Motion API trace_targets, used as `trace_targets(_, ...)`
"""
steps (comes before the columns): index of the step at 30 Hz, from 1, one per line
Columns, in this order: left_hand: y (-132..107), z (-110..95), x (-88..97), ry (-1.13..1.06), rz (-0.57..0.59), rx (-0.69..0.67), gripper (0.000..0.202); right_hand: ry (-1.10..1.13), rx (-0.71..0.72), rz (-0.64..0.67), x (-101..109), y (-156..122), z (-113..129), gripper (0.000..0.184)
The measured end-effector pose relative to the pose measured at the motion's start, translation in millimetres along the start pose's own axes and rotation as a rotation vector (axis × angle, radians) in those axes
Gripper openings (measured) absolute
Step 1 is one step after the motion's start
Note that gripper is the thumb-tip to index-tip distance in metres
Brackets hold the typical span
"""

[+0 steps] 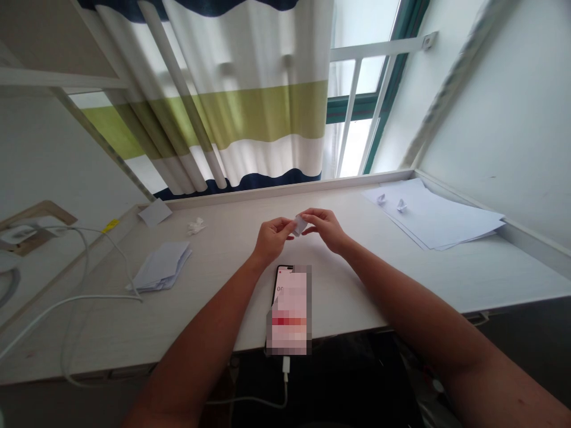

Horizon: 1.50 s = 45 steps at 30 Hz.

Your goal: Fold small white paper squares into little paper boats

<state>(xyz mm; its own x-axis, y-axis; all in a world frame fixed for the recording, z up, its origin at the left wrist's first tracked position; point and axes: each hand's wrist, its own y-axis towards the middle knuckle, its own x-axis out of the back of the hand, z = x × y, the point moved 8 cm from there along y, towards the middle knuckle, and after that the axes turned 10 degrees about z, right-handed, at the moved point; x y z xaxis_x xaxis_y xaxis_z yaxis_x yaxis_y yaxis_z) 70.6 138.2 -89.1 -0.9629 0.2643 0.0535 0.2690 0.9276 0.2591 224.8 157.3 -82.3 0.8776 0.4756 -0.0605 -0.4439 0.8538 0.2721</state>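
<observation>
A small folded piece of white paper (300,224) is held in the air over the white desk (232,321), pinched from both sides. My left hand (271,238) grips its left edge with thumb and fingertips. On the other side, my right hand (325,227) pinches its right edge. Both hands hover just beyond a phone (289,309) that lies on the desk near its front edge, with a white charging cable (285,371) plugged into its near end.
A stack of white sheets (439,220) lies at the right, with two small folded paper shapes (401,205) on it. Cut paper squares (163,267) are piled at the left, beside a crumpled scrap (195,226) and white cables (80,297). A striped curtain (241,113) hangs behind.
</observation>
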Motion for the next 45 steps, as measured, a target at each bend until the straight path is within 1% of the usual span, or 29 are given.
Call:
trace_targets(3, -0.9, -2.0, 7.9, -0.006, -0.09, 0.001, 0.036, -0.029, 0.002, 0.013, -0.5, 0.7, -1.8, 0.037)
trace_targets(5, -2.5, -3.2, 9.7, -0.027, -0.118, 0.016, 0.031, -0.071, 0.002, 0.053, -5.4, 1.3, -3.4, 0.045)
trace_targets(9, -4.8, -4.3, 3.7, -0.081, -0.079, 0.042, 0.027, -0.137, 0.03, 0.083, -12.5, 0.6, -1.4, 0.058)
trace_targets(12, -4.2, -3.6, 2.4, -0.078, -0.062, 0.039, 0.029, -0.178, 0.057, 0.087, -12.7, -1.0, 4.5, 0.059)
trace_targets(15, -1.9, -4.5, 8.0, -0.043, -0.089, -0.004, 0.031, -0.268, 0.078, 0.108, -12.2, -2.7, 9.7, 0.06)
trace_targets(18, 0.5, -8.4, 10.2, 0.027, -0.077, -0.061, 0.035, -0.355, 0.043, 0.109, -10.7, -2.9, 7.7, 0.065)
trace_targets(21, 1.1, -9.0, 11.2, 0.086, -0.089, -0.074, 0.037, -0.395, 0.014, 0.062, -6.9, -1.8, 4.1, 0.069)
trace_targets(25, 0.3, -7.2, 16.0, 0.152, -0.146, -0.081, 0.034, -0.362, 0.033, 0.044, -4.9, 0.2, 2.1, 0.068)
trace_targets(28, 0.7, -7.7, 17.8, 0.193, -0.124, -0.085, 0.032, -0.402, 0.039, 0.046, -4.2, 0.5, 2.2, 0.069)
trace_targets(31, 0.5, -14.0, 18.0, 0.257, -0.088, -0.114, 0.029, -0.465, 0.067, 0.044, -4.6, -0.6, 5.8, 0.07)
trace_targets(33, -0.5, -18.8, 19.2, 0.291, -0.103, -0.138, 0.027, -0.48, 0.083, 0.038, -5.1, -1.5, 8.2, 0.069)
trace_targets(36, -1.3, -19.5, 19.4, 0.252, -0.134, -0.138, 0.028, -0.443, 0.063, 0.026, -5.0, -2.9, 8.4, 0.06)
trace_targets(40, -0.7, -16.6, 12.9, 0.169, -0.096, -0.13, 0.036, -0.379, 0.007, 0.018, -6.5, -5.9, 7.6, 0.051)
trace_targets(43, -1.6, -19.1, 10.8, 0.142, -0.086, -0.146, 0.036, -0.392, 0.006, 0.016, -10.7, -8.8, 10.7, 0.045)
trace_targets(45, -1.9, -19.9, 9.2, 0.131, -0.065, -0.133, 0.037, -0.396, 0.005, 0.004, -12.8, -10.2, 11.3, 0.045)
